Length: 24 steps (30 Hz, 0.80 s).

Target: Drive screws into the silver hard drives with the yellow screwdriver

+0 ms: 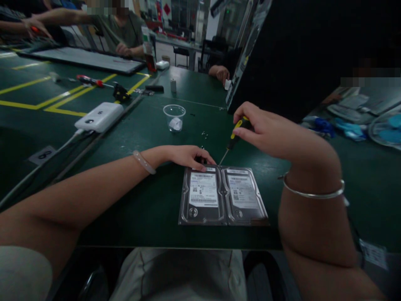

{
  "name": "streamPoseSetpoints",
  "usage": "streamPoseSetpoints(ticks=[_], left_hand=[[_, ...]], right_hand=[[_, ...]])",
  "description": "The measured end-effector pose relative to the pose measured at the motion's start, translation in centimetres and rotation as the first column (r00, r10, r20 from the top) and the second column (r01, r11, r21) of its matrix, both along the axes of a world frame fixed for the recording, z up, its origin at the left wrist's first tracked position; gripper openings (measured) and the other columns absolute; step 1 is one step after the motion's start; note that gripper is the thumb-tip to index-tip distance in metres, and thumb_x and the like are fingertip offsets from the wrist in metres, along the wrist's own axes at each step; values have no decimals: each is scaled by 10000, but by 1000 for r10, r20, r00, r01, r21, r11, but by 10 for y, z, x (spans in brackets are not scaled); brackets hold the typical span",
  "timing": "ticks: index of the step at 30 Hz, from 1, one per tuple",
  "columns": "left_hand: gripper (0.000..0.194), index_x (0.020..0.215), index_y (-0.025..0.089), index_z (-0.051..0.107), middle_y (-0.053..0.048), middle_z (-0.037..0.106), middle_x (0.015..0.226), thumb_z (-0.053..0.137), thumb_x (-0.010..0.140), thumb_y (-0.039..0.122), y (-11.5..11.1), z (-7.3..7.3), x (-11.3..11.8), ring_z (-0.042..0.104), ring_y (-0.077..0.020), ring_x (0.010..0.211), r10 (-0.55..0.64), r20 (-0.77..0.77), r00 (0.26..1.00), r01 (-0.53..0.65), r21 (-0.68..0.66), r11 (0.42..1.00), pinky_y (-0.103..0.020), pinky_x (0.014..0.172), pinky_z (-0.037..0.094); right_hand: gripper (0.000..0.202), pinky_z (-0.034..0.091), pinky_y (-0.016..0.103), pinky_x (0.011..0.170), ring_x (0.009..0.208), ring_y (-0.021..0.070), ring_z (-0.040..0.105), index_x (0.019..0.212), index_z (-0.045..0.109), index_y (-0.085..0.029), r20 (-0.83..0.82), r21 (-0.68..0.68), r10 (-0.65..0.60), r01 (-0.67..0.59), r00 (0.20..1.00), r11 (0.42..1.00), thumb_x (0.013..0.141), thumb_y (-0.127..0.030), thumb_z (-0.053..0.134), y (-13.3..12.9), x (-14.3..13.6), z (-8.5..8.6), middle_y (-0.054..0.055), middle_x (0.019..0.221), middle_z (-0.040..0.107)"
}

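Two hard drives lie side by side, labels up, near the table's front edge: the left drive point(203, 196) and the right drive point(244, 196). My right hand point(253, 125) grips a yellow and black screwdriver point(232, 136), its shaft slanting down to the top edge of the drives, near where they meet. My left hand point(191, 158) rests at the top edge of the left drive, fingers bent and thumb on it; whether the fingertips hold something small is hidden. Several small screws point(204, 134) lie on the table beyond my left hand.
A clear plastic cup point(174, 119) with white paper stands beyond my left hand. A white power box point(99, 117) and a red screwdriver point(90, 80) lie at left. A large black panel point(300, 54) rises at right. Other people's hands are across the table point(188, 90).
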State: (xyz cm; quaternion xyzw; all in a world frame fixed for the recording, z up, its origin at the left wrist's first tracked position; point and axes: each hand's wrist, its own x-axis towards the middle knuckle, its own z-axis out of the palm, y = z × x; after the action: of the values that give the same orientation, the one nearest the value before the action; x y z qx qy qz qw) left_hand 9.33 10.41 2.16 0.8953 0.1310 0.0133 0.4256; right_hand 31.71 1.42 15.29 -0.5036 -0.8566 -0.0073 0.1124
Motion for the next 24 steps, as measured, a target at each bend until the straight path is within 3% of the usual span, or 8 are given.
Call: streamPoseSetpoints(ticks=[4,8,15,20,24], left_hand=[[502,1326,196,617,-66,649,1160,637,890,443,1,-1,-1,606,-176,975,5,-5,1000,-5,8,1000,-278,862,472],[495,1327,209,614,-62,653,1176,635,892,444,1,-1,-1,607,-172,978,9,-5,1000,-9,-4,1000,-272,867,471],[489,1318,228,620,-56,646,1189,650,887,455,1,0,-1,606,-167,988,8,-2,1000,-8,-21,1000,-270,874,471],[497,1320,232,621,-55,651,1180,650,885,470,2,-1,-1,609,-174,988,7,-2,1000,-7,-19,1000,-268,867,470],[498,1325,224,614,-58,655,1189,640,892,467,1,-1,-1,611,-173,1005,-1,-2,1000,1,-15,1000,-265,883,467]], right_hand=[[407,502,450,946,1088,282,652,1307,555,-168,0,8,21,-21,1000,1000,906,-229,522,1,7,3,125,1248,665],[424,504,476,1017,1170,295,651,1305,621,-155,17,-38,100,-99,995,994,897,-168,506,-2,6,8,125,1292,688],[531,454,488,1135,1331,276,581,1476,515,-168,-17,-79,177,-177,984,981,952,-225,446,-6,19,14,84,1451,612],[424,530,431,999,1120,246,694,1354,639,-291,-33,-85,99,-102,995,991,951,-315,507,-8,18,18,18,1288,721],[266,527,386,797,875,237,711,1095,731,-257,-57,12,20,-19,998,1000,909,-392,597,-8,9,17,36,999,774]])
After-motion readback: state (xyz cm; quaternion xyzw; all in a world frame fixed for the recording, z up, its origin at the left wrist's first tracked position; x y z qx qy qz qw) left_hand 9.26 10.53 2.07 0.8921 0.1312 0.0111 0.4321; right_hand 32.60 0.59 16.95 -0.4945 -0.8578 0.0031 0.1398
